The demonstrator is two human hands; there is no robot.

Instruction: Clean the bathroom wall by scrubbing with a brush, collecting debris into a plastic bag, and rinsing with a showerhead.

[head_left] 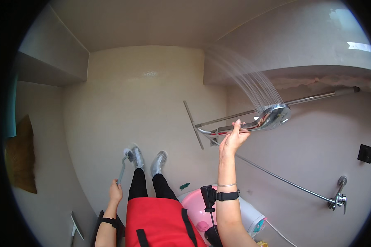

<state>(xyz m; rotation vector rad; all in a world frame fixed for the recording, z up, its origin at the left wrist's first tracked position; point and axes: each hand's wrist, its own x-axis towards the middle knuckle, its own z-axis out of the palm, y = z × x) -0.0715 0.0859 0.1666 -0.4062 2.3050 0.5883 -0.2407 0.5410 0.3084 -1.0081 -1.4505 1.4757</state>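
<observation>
My right hand (234,140) grips the handle of a chrome hand shower (273,116), raised out to the right. Jets of water (245,78) arc from its head toward the far wall. A metal shower hose (278,173) runs from the handle to a chrome mixer tap (337,200) on the right wall. Low on the left, my left hand (115,190) is closed around the pale blue-grey handle of a scrubbing brush (123,165). The brush head sits beside my left foot in its clear plastic shoe cover (138,157).
A T-headed pole (312,97) slants along the right wall above a floor drain (214,142). Near my right leg are a pink basin (191,202), a white appliance (250,213) and a small green item (184,186). At lower left stands a squeegee (76,227).
</observation>
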